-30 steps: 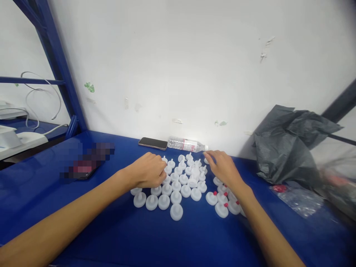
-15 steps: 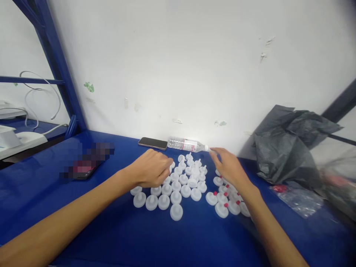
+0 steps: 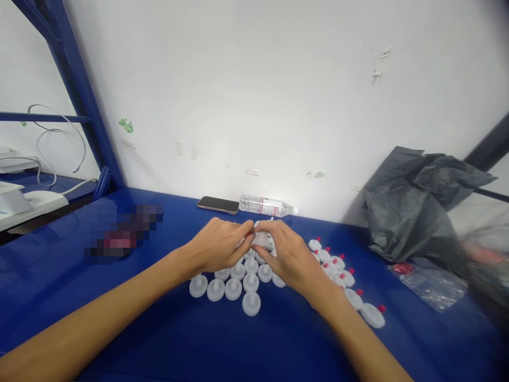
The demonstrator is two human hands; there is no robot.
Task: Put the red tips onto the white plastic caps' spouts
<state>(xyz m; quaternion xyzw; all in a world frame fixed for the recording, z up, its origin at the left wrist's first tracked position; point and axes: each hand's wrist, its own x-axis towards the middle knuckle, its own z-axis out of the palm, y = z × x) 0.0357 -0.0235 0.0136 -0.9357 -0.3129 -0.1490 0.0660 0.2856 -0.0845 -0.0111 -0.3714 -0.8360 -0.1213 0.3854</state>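
Note:
My right hand (image 3: 292, 257) grips a white nozzle cap (image 3: 261, 240) between thumb and fingers, above a cluster of similar caps. Meeting it from the left, my left hand (image 3: 220, 245) has its thumb and fingers pinched together at the edge of that cap; what the pinch holds, if anything, is hidden. White nozzle caps without red tips (image 3: 251, 304) lie below both hands on the blue table (image 3: 191, 345), nozzles mostly up. Right of them lie several white caps with red tips (image 3: 373, 315), partly covered by my right forearm.
Along the wall lie a phone (image 3: 218, 205) and a clear plastic bottle (image 3: 268, 206) on its side. A blurred-out dark item (image 3: 125, 233) is at left. On the right are a grey plastic bag (image 3: 413, 201) and a clear bag (image 3: 431, 286) with something red.
My right hand has moved left from beside the bottle's cap and the red-tipped caps, and now grips a white nozzle cap against my left hand. My left hand has shifted slightly right.

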